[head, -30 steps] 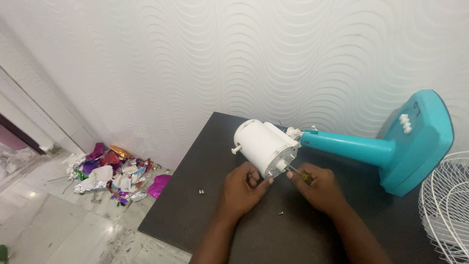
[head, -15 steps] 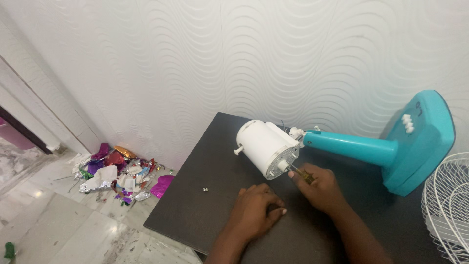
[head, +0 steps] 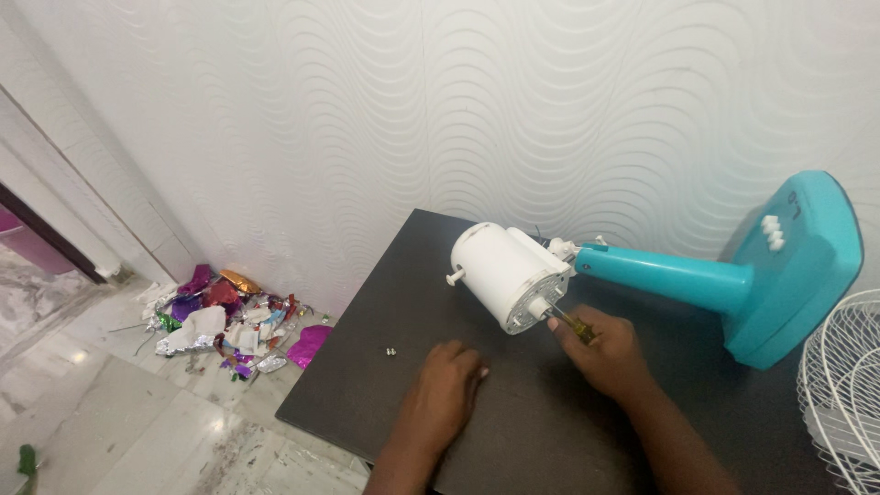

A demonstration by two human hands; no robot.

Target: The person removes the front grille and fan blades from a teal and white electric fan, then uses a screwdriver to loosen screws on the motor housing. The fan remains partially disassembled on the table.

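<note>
A table fan lies on its side on a dark table [head: 385, 302]. Its white motor housing [head: 500, 270] points toward me, and the teal stem [head: 660, 275] runs right to the teal base [head: 807, 266]. My right hand [head: 610, 353] grips a screwdriver [head: 570, 323] whose tip meets the front face of the motor housing. My left hand [head: 445, 390] rests flat on the table, fingers together, below the housing and holding nothing. Two small screws [head: 391, 350] lie on the table to the left of that hand.
A white wire fan guard [head: 839, 385] sits at the table's right edge. A pile of crumpled foil and coloured wrappers [head: 225, 321] lies on the marble floor by the textured white wall. The table's left edge drops to the floor.
My left hand has come off the motor housing and moved down and left onto the table. My right hand keeps the screwdriver at the housing face.
</note>
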